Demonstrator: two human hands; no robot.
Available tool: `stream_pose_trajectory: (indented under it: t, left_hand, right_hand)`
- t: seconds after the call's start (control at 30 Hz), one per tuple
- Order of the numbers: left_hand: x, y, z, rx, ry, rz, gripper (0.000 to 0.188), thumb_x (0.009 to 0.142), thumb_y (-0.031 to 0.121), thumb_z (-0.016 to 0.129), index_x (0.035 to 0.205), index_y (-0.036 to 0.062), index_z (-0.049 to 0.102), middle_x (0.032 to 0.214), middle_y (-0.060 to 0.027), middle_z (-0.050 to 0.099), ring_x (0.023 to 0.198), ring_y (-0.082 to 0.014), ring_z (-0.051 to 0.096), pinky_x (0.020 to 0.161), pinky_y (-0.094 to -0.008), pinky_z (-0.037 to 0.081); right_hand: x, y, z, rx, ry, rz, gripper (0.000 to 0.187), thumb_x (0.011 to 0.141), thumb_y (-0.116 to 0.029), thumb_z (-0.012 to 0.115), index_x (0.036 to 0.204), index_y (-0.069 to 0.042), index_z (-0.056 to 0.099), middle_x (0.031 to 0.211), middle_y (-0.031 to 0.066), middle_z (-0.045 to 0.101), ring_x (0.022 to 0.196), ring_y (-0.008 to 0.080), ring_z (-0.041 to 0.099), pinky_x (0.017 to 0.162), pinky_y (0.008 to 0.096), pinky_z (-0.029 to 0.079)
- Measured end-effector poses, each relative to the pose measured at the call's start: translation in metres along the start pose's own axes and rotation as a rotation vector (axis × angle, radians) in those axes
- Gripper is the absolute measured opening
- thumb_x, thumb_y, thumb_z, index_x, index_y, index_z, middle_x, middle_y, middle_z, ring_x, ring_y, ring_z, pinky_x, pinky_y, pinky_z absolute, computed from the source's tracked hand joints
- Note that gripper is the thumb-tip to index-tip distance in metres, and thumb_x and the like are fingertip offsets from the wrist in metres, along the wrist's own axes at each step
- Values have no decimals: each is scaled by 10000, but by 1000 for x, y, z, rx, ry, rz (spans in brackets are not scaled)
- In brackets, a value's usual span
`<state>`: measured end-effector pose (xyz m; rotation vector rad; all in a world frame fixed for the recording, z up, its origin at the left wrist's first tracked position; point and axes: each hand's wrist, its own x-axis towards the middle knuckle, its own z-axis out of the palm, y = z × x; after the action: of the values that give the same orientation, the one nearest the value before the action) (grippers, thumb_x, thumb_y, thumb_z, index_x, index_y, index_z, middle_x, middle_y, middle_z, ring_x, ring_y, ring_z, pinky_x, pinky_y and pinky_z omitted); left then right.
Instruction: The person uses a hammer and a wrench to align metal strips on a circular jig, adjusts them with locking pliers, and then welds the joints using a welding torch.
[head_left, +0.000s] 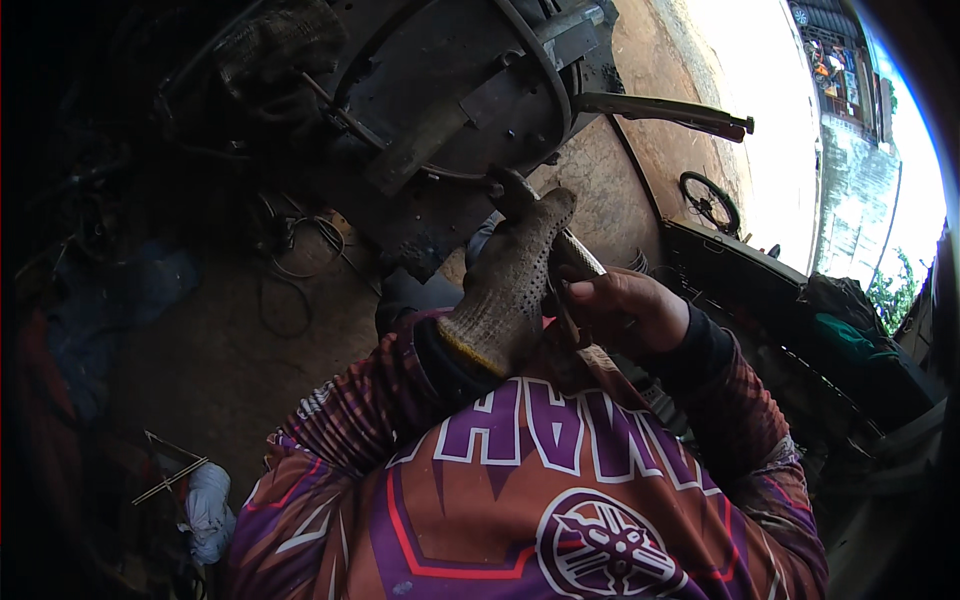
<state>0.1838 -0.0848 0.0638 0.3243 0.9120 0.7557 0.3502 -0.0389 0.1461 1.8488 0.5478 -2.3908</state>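
My left hand (510, 275), in a grey-brown dotted work glove with a yellow cuff edge, is closed around a pale ribbed metal rod (582, 253). Just beyond the glove's fingers is a dark, curved metal piece (512, 190); whether it joins the rod I cannot tell. My bare right hand (640, 308) is beside the glove at the rod's near end, with thumb and fingers curled in. Below its thumb a dark, narrow piece (568, 322) points down, too shadowed to name. Both hands are in front of my chest, at the near edge of a dark metal workbench (420, 225).
On the bench are a large metal ring (555, 80), a flat bar (425, 145) and a long clamp-like arm (665, 110) jutting right. Cables (300, 245) lie on the floor at left. A wheel (710, 203) and a long dark box (740, 270) stand at right.
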Motion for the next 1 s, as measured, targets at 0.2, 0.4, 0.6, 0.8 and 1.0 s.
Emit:
stream_pose_trajectory:
  t: [0.2, 0.4, 0.6, 0.8, 1.0]
  left_hand:
    - [13, -17, -3, -362, -77, -12, 495, 940, 128, 603, 1390, 51, 412, 1063, -83, 585, 946, -164, 605, 797, -312, 518]
    - [11, -14, -3, -253, -49, 102, 413, 932, 196, 616, 1286, 55, 458, 1002, -78, 589, 885, -160, 611, 754, -309, 518]
    - [6, -13, 2, 14, 39, 356, 353, 925, 264, 630, 1183, 58, 504, 942, -73, 593, 825, -157, 616, 711, -306, 518]
    - [9, -12, 3, 187, 168, 581, 329, 917, 332, 644, 1079, 62, 549, 881, -68, 597, 764, -153, 622, 668, -303, 518]
    - [2, -1, -6, -75, -40, 175, 563, 893, 119, 654, 1400, 50, 420, 1175, -153, 583, 1059, -221, 613, 912, -369, 512]
  right_hand:
    - [-2, 3, 8, 94, -58, -42, 358, 966, -201, 538, 1228, 42, 562, 1105, 147, 670, 1002, 225, 659, 911, 355, 502]
    - [-4, -11, 17, 138, 27, 46, 368, 960, -203, 547, 1241, 35, 554, 1089, 133, 672, 987, 210, 657, 894, 343, 499]
    - [-10, -20, 15, -72, -5, 70, 365, 929, -286, 607, 1180, -21, 596, 1106, 103, 658, 995, 182, 637, 852, 322, 500]
    - [-4, -25, 17, -60, 4, 87, 306, 942, -232, 600, 1171, -31, 621, 1084, 84, 659, 957, 192, 650, 853, 326, 507]
    - [2, -42, 20, -807, -187, -382, 261, 868, -73, 612, 1121, -67, 679, 1005, 118, 668, 905, 260, 656, 809, 375, 542]
